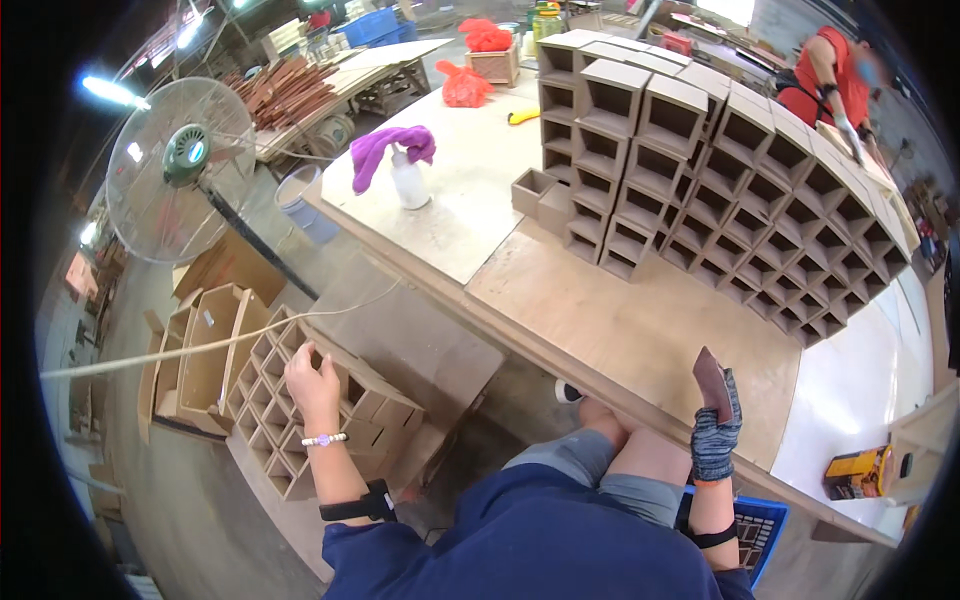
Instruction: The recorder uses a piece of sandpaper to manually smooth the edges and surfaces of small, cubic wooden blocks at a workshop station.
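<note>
My left hand (314, 382), bare with a beaded bracelet, is open with fingers slightly curled. It hovers over or touches a low stack of brown open-fronted boxes (280, 440) at the lower left; contact cannot be made out. My right hand (716, 440), in a grey knitted glove, grips a folded piece of brown sandpaper (709, 378) that sticks up past the fingers near the table's front edge. Beyond it, on the wooden worktable (560, 290), rises a tall stack of similar square boxes (720, 170), their openings facing me. Two small boxes (540, 195) adjoin its left end.
A white bottle (410, 183) with a purple cloth (385, 155) stands on the table. A fan (185, 160) is at the left, and a pale cable (200, 348) crosses above the low stack. A co-worker in red (825, 75) works beyond the tall stack. A blue crate (760, 535) sits by my right arm.
</note>
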Demonstrator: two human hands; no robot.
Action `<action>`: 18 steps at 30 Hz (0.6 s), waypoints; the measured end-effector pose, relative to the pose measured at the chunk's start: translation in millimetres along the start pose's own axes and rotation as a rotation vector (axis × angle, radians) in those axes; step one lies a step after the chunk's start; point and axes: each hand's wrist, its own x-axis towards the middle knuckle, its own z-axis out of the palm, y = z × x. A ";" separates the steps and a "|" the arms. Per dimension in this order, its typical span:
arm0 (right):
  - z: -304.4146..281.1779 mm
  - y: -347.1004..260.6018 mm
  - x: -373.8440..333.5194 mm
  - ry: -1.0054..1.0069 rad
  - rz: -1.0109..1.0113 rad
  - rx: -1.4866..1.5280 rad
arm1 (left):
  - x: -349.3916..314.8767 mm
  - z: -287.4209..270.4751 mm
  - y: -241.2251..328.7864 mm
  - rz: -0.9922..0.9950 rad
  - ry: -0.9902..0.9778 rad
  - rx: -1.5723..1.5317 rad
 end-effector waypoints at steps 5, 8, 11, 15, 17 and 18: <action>-1.9 17.8 -5.0 0.272 0.533 0.440 | 17.9 29.6 124.2 0.296 -0.130 -0.463; -16.7 95.5 -38.0 -0.023 0.356 -0.018 | 32.3 65.7 194.9 0.384 -0.364 -0.619; -10.1 48.1 -9.6 0.146 0.646 0.478 | 63.5 117.6 233.7 0.504 -0.423 -0.596; -7.3 37.4 -3.8 0.328 0.920 0.943 | 88.4 188.5 270.3 0.831 -0.251 -0.336; -6.5 22.0 2.4 0.365 0.927 0.926 | 84.5 200.3 286.3 0.858 -0.243 -0.072; -4.4 16.9 4.9 0.368 0.911 0.953 | 88.5 198.5 298.5 0.769 -0.476 0.016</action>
